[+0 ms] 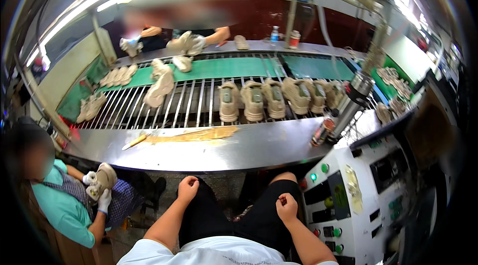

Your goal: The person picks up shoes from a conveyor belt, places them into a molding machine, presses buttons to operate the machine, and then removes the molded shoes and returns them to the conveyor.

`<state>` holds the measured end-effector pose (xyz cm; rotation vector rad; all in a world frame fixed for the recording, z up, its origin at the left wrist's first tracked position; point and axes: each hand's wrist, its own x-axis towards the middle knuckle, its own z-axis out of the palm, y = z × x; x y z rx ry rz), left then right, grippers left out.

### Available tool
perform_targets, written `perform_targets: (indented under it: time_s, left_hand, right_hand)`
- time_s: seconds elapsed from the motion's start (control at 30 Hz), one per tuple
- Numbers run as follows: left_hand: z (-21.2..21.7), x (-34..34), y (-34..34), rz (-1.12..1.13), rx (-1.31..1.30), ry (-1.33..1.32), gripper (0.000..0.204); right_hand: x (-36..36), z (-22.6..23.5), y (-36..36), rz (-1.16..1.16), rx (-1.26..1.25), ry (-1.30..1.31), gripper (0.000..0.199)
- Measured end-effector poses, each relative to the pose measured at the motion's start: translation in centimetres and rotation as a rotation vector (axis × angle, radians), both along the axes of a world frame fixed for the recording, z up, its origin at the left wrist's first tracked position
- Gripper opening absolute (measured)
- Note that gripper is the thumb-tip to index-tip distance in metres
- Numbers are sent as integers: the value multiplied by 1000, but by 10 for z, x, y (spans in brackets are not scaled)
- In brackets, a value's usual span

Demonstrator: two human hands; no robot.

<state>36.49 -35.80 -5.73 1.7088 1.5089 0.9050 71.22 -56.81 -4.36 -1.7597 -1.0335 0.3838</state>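
Both the left hand [187, 190] and the right hand [287, 209] sit loosely clenched over black shorts [204, 217]. Past the smooth, shiny steel bench [279, 143], chunky beige sneakers [253, 106] with rounded, thick soles line up on slim metal bars [201, 98]; a yellow-handled tool [135, 141] lies nearer.

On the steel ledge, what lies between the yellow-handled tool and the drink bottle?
In the head view, a streaky tan patch lies beside the yellow-handled tool; beyond it, bare steel ledge runs to the drink bottle.
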Motion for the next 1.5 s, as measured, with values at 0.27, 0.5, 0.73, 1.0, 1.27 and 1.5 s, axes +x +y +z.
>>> perform_targets:
  time_s: [0.27,0.5,0.73,1.0,1.27,1.5]
  left_hand:
    - [10,-74,59,68,-147,143,19]
    - [35,-81,193,31,-105,260,22]
    - [33,-58,362,152,168,598,32]
    - [2,-50,511,294,377,1269,94]
    - [-11,-57,569,198,166,1620,112]
    - [8,-31,558,234,216,1627,91]
  right_hand:
    - [-38,4,189,400,-103,-343,13]
    - [-103,-15,357,421,-88,-532,17]
    - [-125,-25,387,399,-62,-545,14]
    - [-115,-7,404,466,-76,-549,15]
    - [-112,-20,400,473,-70,-460,17]
    - [-109,-23,401,492,-59,-463,19]
